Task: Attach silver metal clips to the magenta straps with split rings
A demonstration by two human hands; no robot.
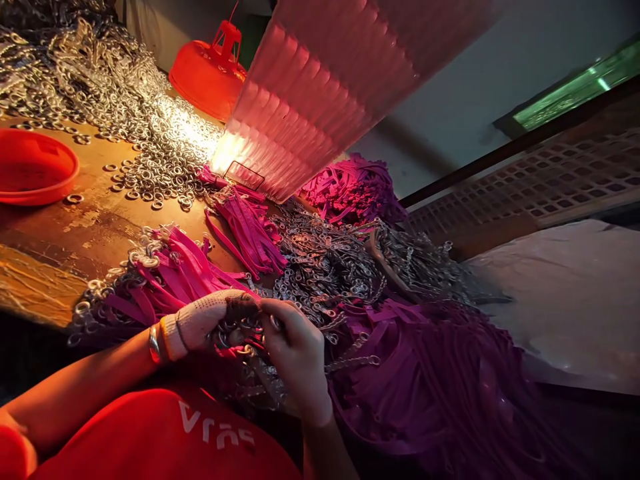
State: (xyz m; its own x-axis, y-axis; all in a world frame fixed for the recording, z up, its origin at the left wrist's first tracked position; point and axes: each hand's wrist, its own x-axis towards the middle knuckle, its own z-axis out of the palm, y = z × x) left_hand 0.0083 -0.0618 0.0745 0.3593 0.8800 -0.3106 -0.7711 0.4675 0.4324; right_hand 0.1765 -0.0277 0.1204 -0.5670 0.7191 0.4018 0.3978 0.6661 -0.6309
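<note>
My left hand [213,320], in a white knitted glove with a dark fingertip area, is closed on a pink strap [254,293]. My right hand [296,353], bare, meets it with thumb and fingers pinched at the same strap. Metal rings and pink ends show beneath the fingers, partly hidden by both hands. Just beyond the left hand lies a bundle of pink straps [185,267] with metal rings on their ends. Short metal chains [320,260] with ringed ends are heaped beyond the right hand.
Loose metal rings [160,170] cover the back left of the worn table [60,230], beside a red basin [37,167]. An orange-red lamp [210,73] hangs above, beside a pink translucent sheet [310,100]. Purple straps [425,380] hang at right; more pink straps [355,187] are heaped behind.
</note>
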